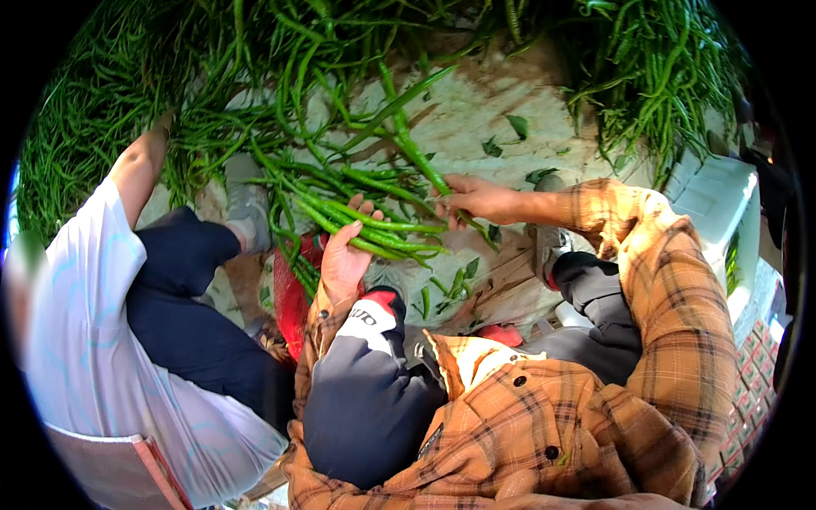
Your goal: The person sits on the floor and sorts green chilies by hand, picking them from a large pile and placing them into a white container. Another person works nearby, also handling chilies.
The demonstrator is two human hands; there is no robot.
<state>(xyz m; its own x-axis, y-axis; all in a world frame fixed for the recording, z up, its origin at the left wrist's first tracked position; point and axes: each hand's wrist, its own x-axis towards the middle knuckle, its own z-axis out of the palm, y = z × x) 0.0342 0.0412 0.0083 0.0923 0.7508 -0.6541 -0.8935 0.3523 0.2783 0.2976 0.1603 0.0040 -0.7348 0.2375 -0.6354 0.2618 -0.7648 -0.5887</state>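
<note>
My left hand (347, 253) holds a loose bunch of long green chili peppers (374, 225), thumb on top and fingertips curled around them, in the middle of the view. Higher and to the right, my right hand (474, 200) grips one long green pepper (415, 153) near its lower end; the pepper slants up toward the heap. More peppers (289, 127) lie tangled on the pale, dirt-streaked sheet (476, 102) around and above my hands. A red mesh bag (287, 331) lies partly hidden left of my left forearm.
A co-worker in a white top (110, 306) sits at my left, a hand reaching into the large pepper pile (76, 136). Another pile (646, 76) stands at upper right. A white foam box (714, 204) is beside my right arm. Loose leaves (518, 127) are scattered on the sheet.
</note>
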